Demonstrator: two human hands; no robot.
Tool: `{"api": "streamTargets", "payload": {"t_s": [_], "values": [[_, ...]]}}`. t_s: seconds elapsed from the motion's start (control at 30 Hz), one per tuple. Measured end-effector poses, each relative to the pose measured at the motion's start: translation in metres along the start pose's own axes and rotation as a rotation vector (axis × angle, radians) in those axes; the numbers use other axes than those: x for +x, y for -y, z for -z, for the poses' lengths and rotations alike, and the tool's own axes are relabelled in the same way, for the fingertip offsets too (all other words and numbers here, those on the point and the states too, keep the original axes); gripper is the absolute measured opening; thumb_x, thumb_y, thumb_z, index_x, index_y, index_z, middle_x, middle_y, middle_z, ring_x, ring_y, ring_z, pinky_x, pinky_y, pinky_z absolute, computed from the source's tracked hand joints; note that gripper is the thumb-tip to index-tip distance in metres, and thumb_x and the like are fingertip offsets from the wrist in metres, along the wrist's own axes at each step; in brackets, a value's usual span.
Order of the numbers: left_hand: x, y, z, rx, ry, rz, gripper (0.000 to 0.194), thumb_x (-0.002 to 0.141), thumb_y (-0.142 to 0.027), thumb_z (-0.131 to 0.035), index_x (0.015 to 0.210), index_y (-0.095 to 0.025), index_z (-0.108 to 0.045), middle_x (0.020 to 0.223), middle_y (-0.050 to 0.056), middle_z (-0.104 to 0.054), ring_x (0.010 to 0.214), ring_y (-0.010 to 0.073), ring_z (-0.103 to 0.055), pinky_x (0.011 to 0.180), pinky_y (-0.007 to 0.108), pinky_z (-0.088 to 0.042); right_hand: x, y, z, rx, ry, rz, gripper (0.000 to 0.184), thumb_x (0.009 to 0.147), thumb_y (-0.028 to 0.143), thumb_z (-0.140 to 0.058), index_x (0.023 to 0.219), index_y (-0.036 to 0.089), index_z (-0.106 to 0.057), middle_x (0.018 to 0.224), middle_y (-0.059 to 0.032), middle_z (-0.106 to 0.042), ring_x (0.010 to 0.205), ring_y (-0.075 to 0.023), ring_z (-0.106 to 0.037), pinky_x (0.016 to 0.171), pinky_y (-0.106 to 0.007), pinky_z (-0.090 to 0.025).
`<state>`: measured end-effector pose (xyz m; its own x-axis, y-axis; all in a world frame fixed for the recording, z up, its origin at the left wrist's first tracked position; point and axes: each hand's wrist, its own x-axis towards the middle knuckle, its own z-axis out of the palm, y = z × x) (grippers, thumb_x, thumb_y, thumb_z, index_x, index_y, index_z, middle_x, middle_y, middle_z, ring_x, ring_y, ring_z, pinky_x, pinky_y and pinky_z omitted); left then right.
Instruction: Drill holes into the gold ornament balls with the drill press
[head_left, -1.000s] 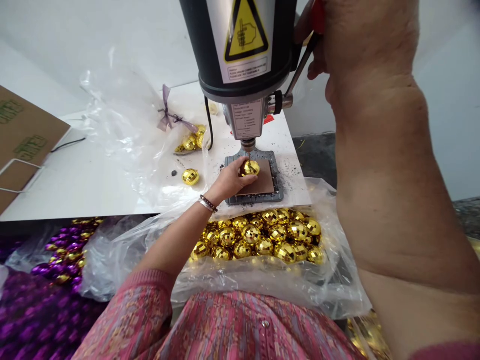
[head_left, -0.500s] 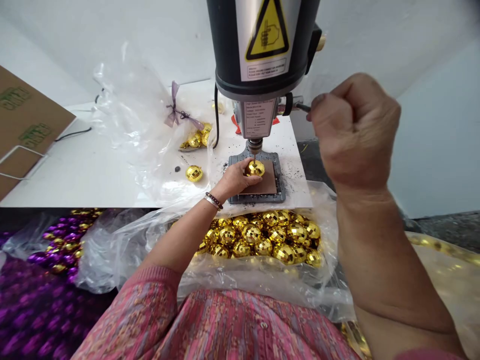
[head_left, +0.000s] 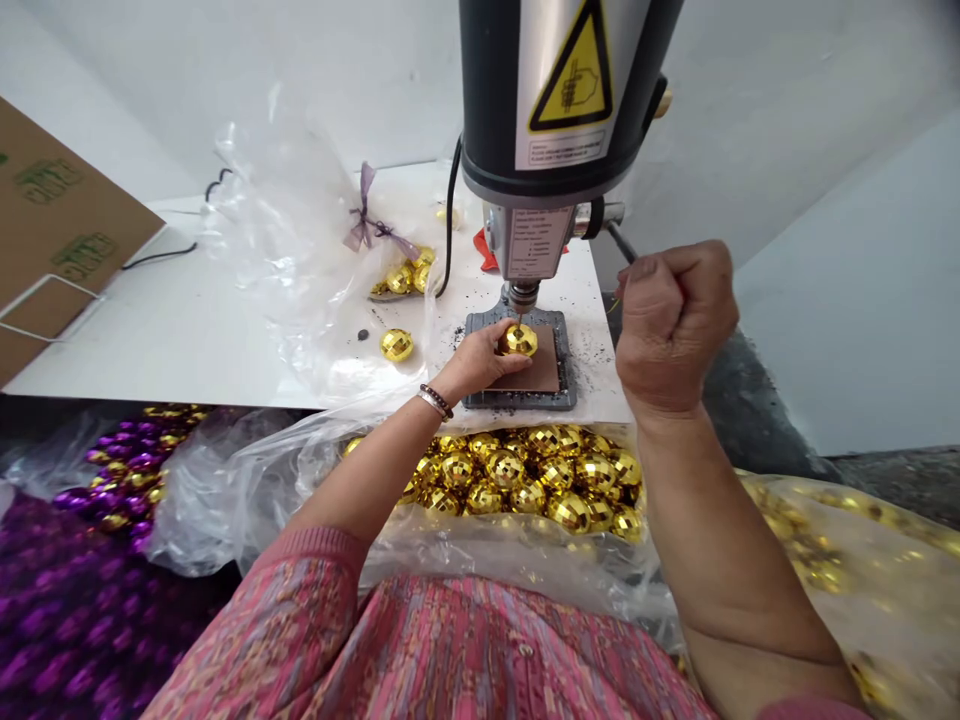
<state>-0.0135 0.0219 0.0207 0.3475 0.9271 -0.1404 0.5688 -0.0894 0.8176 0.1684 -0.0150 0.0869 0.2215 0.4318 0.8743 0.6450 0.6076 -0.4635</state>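
My left hand (head_left: pixel 472 362) holds a faceted gold mirror ball (head_left: pixel 520 340) on the drill press's brown pad (head_left: pixel 541 370), directly under the thin drill bit (head_left: pixel 517 318). The bit's tip meets the top of the ball. My right hand (head_left: pixel 671 325) is a closed fist to the right of the bench drill press (head_left: pixel 559 100), gripping the dark feed lever (head_left: pixel 622 243). The lever's end is hidden inside that fist.
A loose gold ball (head_left: pixel 396 345) and a small heap (head_left: pixel 405 278) lie on the white table (head_left: pixel 187 320) among plastic film and dark drilling debris. Gold balls fill a plastic bag (head_left: pixel 517 480) below the table edge, with purple balls (head_left: pixel 90 600) at lower left.
My right hand has dropped from high beside the drill head to lower right, bringing the lever down with it. The ball stays under the bit in my left hand.
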Motion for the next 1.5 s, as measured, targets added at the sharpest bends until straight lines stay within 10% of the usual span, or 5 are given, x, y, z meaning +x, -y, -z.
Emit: {"api": "streamTargets", "payload": {"t_s": [0.27,0.57,0.8,1.07,1.5], "values": [[-0.003,-0.001,0.000,0.008,-0.020,-0.013,0.057,0.077,-0.027,-0.078,0.132,-0.018,-0.064,0.108,0.003,-0.074,0.091,0.0180,-0.065,0.084,0.028,-0.051,-0.020,-0.007,-0.010,0.059,-0.099,-0.006,0.029,0.100,0.039,-0.046,0.079,0.021,-0.054,0.070,0.0042,-0.059,0.065,-0.0084,-0.058,0.064,-0.024,-0.043],[-0.018,-0.005,0.009,0.008,-0.071,0.012,0.042,0.079,-0.030,-0.076,0.116,-0.015,-0.067,0.099,0.006,-0.074,0.086,0.0175,-0.064,0.076,0.027,-0.050,0.055,0.010,-0.020,0.251,-0.087,-0.207,0.030,0.095,0.033,-0.044,0.069,0.018,-0.046,0.064,0.0024,-0.050,0.059,-0.0062,-0.045,0.065,-0.025,-0.039],[-0.082,0.016,0.095,0.379,0.430,0.077,0.049,0.057,-0.037,-0.090,0.102,-0.026,-0.077,0.084,0.003,-0.076,0.066,0.0157,-0.060,0.062,0.026,-0.044,0.057,0.004,-0.020,0.253,-0.076,-0.262,0.027,0.096,0.021,-0.045,0.069,0.016,-0.050,0.063,0.0020,-0.055,0.060,-0.0053,-0.052,0.064,-0.024,-0.040],[-0.052,0.058,0.138,0.444,-0.287,0.318,0.032,0.086,-0.037,-0.070,0.110,-0.017,-0.071,0.096,0.010,-0.074,0.090,0.0238,-0.064,0.082,0.033,-0.046,0.055,0.004,-0.021,0.347,-0.114,-0.224,0.029,0.094,0.034,-0.047,0.070,0.018,-0.049,0.062,0.0021,-0.053,0.056,-0.0060,-0.047,0.056,-0.024,-0.033],[-0.048,0.058,0.092,-0.036,-0.307,0.093,0.053,0.071,-0.029,-0.074,0.119,-0.016,-0.059,0.104,0.008,-0.067,0.088,0.0179,-0.063,0.080,0.031,-0.052,0.072,0.002,-0.024,0.291,-0.072,-0.168,0.034,0.096,0.025,-0.044,0.062,0.020,-0.048,0.056,-0.0007,-0.043,0.058,-0.0109,-0.049,0.052,-0.024,-0.033]]}}
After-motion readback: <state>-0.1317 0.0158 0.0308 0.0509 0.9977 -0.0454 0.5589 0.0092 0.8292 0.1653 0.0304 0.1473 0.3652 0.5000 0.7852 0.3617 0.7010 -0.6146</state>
